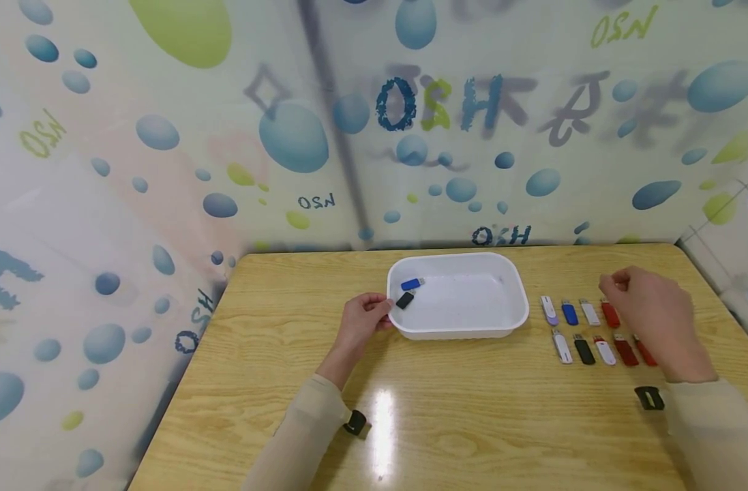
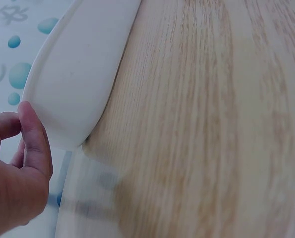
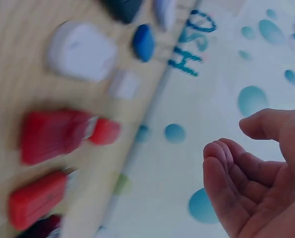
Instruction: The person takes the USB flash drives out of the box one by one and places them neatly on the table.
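Observation:
A white plastic basin (image 1: 459, 334) stands mid-table; a blue USB stick (image 1: 411, 284) and a black USB stick (image 1: 405, 300) lie inside at its left end. My left hand (image 1: 363, 319) pinches the basin's left rim, also seen in the left wrist view, where the fingers (image 2: 36, 139) touch the white wall. To the right lie two rows of USB sticks, among them a white one (image 1: 561, 346), a black one (image 1: 584, 349) and a red one (image 1: 610, 314). Above their right end hovers my right hand (image 1: 659, 320). Its fingers are loosely bent, thumb apart, holding nothing in the right wrist view.
The wood-grain table (image 1: 275, 354) meets a patterned curtain (image 1: 349, 170) at its back edge. Dark straps or clips (image 1: 649, 398) show by both sleeves. A bright light reflection lies on the front of the table.

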Demonstrator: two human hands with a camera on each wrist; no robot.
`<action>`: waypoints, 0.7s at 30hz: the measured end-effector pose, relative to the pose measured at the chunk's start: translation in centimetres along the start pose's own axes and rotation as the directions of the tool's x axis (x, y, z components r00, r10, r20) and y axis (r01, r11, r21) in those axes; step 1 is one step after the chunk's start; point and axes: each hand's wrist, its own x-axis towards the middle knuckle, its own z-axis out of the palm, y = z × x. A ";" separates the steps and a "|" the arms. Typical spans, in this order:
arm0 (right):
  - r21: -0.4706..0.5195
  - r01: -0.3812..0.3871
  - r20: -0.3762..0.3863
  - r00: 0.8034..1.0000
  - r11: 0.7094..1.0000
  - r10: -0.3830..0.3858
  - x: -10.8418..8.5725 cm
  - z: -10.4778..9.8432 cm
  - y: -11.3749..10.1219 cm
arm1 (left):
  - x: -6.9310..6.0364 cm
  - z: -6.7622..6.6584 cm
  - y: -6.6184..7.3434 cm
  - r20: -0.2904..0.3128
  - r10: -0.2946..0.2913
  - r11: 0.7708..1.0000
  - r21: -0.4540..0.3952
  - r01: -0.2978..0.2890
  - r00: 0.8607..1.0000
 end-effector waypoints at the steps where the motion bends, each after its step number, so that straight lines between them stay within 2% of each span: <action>1: 0.002 0.005 -0.002 1.000 1.000 -0.005 0.0 -0.1 -0.4 | 0.0 0.0 0.0 0.001 0.000 1.000 -0.003 0.000 1.000; 7: 0.014 0.051 -0.015 0.999 0.999 -0.051 -0.3 -0.4 -2.6 | 0.0 0.0 0.0 0.011 -0.005 1.000 -0.005 0.005 1.000; 12: 0.028 0.113 -0.031 0.993 0.993 -0.112 -0.4 0.1 -4.3 | 0.0 0.0 0.0 0.005 -0.002 1.000 -0.003 0.002 1.000; 21: 0.075 0.212 -0.009 0.977 0.974 -0.212 -0.4 1.1 -9.9 | 0.1 0.0 0.0 0.001 -0.010 1.000 -0.013 0.010 1.000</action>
